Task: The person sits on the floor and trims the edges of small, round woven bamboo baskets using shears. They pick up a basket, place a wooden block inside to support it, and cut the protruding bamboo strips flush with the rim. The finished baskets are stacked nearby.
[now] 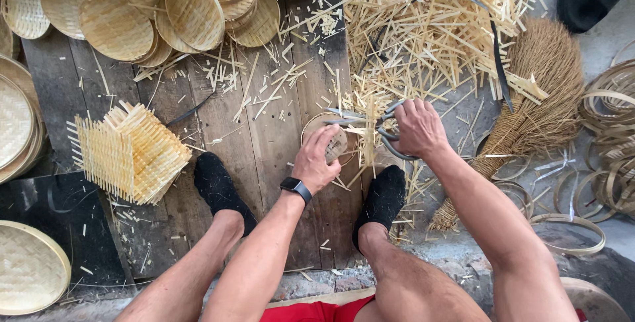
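Left hand [317, 158] clamped on round woven bamboo disc [336, 142]; right hand [415, 128] just right, gripping scissors [370, 123] at disc's far edge.

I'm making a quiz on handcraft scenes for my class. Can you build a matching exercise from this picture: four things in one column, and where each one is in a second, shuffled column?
Things:
1. scissors
2. small woven disc
3. stack of square woven mats
4. broom

Places:
A. on the boards left of the person's feet
B. in the right hand
C. under the left hand
D. on the floor to the right, beside the pile of bamboo offcuts

Pairs: 1-B, 2-C, 3-A, 4-D
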